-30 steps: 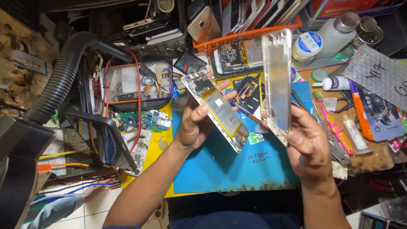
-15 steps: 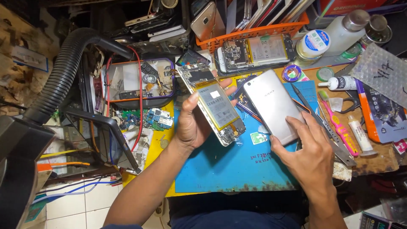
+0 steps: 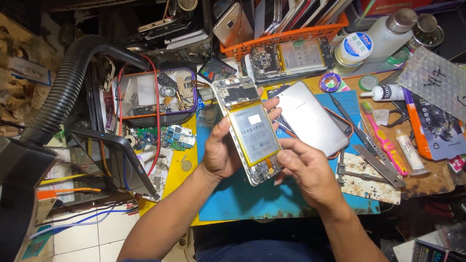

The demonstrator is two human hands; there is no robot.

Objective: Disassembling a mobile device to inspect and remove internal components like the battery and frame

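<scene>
Both hands (image 3: 221, 155) (image 3: 310, 174) hold an opened phone (image 3: 252, 133) over a cluttered blue mat (image 3: 242, 201).

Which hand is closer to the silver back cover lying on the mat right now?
Right. The right hand sits just below the silver back cover, fingertips at the opened phone. The left hand grips that phone, farther left.

opened phone (image 3: 252, 131): pale yellow battery, silver frame | back cover (image 3: 310, 119): plain silver-grey | work mat (image 3: 252, 199): blue with rusty brown stains lol | basket (image 3: 291, 34): bright orange | toothbrush (image 3: 386, 140): hot pink | hose (image 3: 63, 92): black, ribbed | table edge (image 3: 177, 174): yellow
</scene>
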